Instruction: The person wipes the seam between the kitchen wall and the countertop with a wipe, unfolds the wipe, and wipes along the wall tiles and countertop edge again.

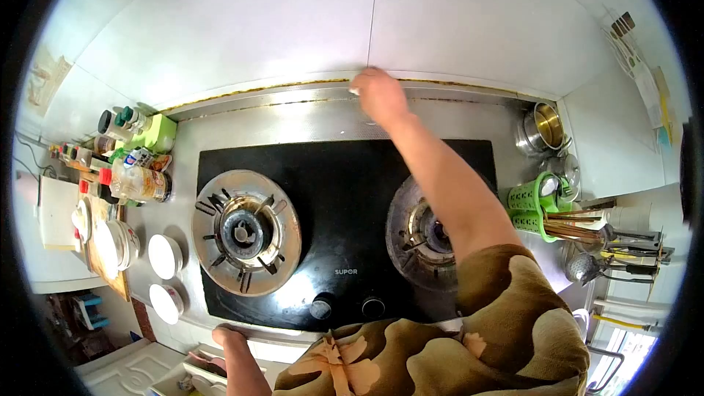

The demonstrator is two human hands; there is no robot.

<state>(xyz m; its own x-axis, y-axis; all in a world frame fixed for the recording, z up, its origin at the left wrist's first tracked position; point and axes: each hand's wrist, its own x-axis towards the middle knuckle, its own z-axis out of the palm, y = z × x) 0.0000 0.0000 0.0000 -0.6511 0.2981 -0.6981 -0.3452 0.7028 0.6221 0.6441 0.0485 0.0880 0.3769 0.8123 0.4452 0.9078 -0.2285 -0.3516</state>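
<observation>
My right hand (382, 97) reaches across the cooktop to the wall and is closed, its knuckles against the foot of the white tiles. A small white piece (355, 91) sticks out at its left side; most of it is hidden in the fingers. Under the hand runs the steel ledge (293, 103), with a brown-stained seam (264, 88) along the wall. Below my forearm lies the black gas cooktop (337, 205), its right burner (411, 242) partly covered by the arm. My left hand (230, 336) is low at the counter's front edge, its fingers not clearly visible.
The left burner (246, 233) has a wide metal ring. Seasoning bottles (139, 180) and white bowls (166, 257) stand on the left. Pots (546, 126), a green utensil holder (529, 198) with chopsticks, and hanging ladles (583, 268) are on the right. An open drawer (172, 381) is below.
</observation>
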